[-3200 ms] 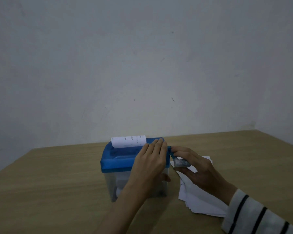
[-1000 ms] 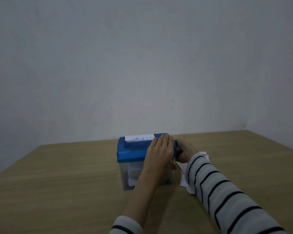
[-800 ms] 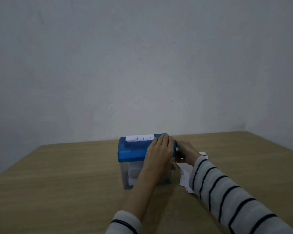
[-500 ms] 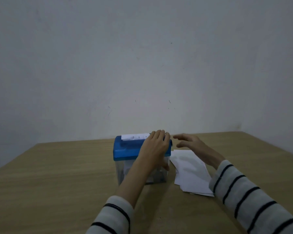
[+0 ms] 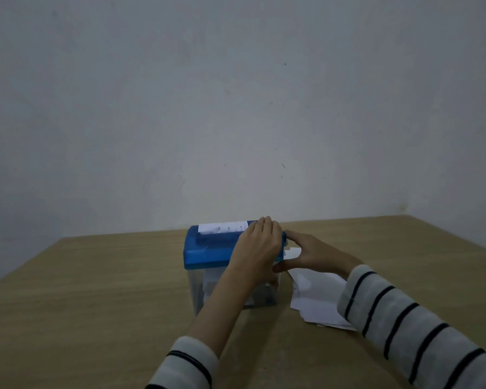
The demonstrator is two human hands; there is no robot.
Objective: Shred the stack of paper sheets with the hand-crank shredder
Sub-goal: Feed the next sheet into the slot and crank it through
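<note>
The hand-crank shredder has a blue lid (image 5: 208,248) on a clear bin (image 5: 199,287) and stands mid-table. A printed white sheet (image 5: 222,227) sticks up a little from the slot at the lid's back. My left hand (image 5: 260,245) lies across the lid's right end, with its fingers over the top and the thumb down the bin's front. My right hand (image 5: 312,254) is at the shredder's right side, fingers stretched to the lid's corner and thumb spread below. The crank is hidden behind my hands. The stack of paper sheets (image 5: 314,299) lies fanned out just right of the bin, partly under my right arm.
The wooden table (image 5: 96,304) runs back to a plain grey wall (image 5: 236,108), and its right edge slants away at the far right. Shredded paper shows inside the bin.
The sheet in the slot has sunk lower over the last few seconds. Half a second ago my right hand was lifted off to the right; now it is back against the shredder's right side. My left hand stayed on the lid.
</note>
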